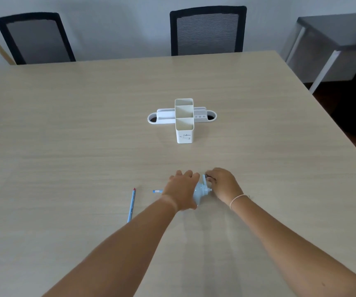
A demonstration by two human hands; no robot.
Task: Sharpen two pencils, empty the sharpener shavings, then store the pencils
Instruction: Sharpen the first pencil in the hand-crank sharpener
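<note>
Near the tabletop's front edge, the left hand (181, 189) clasps the pale-blue sharpener (200, 192) from above, a pencil end (157, 191) poking out leftward; the right hand (223, 185) pinches its crank (205, 179). Another blue pencil (131, 205) lies left. At mid-table, the white organizer (184, 123) reads "idea".

i see a pale wood-grain table (65, 125) filling most of my view, two black mesh-backed chairs (35, 37) (208, 31) pushed in at its far edge, and a dark grey side table (333, 31) with white legs off to the right
</note>
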